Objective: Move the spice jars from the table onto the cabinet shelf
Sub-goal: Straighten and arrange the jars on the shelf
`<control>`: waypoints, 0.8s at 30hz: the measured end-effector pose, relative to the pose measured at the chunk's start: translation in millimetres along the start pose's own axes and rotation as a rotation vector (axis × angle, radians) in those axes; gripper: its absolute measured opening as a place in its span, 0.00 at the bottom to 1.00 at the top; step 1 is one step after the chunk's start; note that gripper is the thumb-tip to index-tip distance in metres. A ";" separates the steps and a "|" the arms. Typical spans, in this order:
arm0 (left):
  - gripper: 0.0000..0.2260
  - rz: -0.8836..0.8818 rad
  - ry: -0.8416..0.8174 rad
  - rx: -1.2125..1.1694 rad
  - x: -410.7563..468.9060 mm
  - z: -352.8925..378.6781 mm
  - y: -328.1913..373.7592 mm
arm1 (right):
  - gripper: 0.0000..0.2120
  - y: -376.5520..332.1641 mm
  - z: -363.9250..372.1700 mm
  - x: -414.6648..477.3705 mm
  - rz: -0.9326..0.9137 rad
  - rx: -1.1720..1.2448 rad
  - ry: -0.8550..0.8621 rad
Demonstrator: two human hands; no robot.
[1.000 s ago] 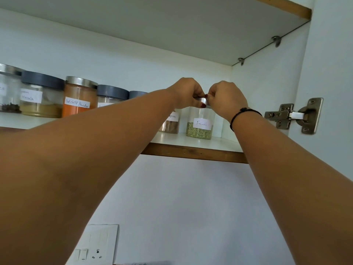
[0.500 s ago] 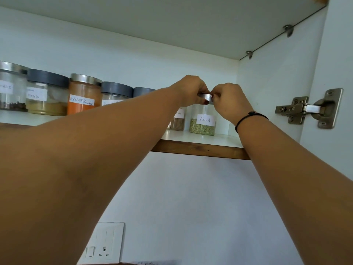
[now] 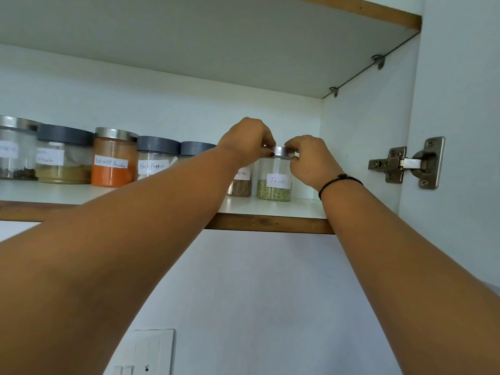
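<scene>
A clear jar labelled Fennel [image 3: 274, 182] stands upright on the white cabinet shelf [image 3: 270, 209] near its right end. My left hand [image 3: 247, 139] and my right hand [image 3: 311, 158] both pinch its silver lid from either side. Just left of it stands a jar of brown spice [image 3: 240, 183], partly hidden by my left arm. Further left along the shelf stand the Black Pepper jar [image 3: 155, 162], the Red Chilli Powder jar [image 3: 113, 158], a grey-lidded jar of yellow powder [image 3: 63, 155] and a silver-lidded jar [image 3: 15, 151] at the edge.
The shelf has a wooden front edge [image 3: 265, 226]. The cabinet side wall [image 3: 359, 147] is close to the right of the Fennel jar, with a metal door hinge [image 3: 405, 163] beyond. Another shelf [image 3: 216, 44] lies overhead. A wall switch plate [image 3: 146, 353] sits below.
The hands stay on the Fennel jar's lid throughout. The jar has shifted slightly back and to the right on the shelf, and my view has drifted.
</scene>
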State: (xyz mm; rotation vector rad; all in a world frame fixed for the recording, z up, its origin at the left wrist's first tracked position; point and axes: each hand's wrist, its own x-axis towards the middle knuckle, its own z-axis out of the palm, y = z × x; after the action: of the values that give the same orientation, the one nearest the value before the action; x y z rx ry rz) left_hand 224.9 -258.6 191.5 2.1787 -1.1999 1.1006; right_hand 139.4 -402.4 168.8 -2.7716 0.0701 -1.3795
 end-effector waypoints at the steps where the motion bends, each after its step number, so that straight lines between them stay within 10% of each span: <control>1: 0.11 0.002 -0.006 0.005 -0.5 -0.4 0.8 | 0.19 -0.5 0.1 -0.8 0.004 0.004 -0.002; 24: 0.11 -0.013 -0.087 0.172 3.4 9.4 -7.6 | 0.25 3.2 4.2 -3.3 -0.004 0.082 -0.135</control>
State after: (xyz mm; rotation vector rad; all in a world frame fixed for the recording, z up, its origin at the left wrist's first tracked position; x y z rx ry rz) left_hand 236.5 -262.5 188.8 2.3819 -1.1635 1.1524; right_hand 140.7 -405.3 163.5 -2.7890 0.0033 -1.1637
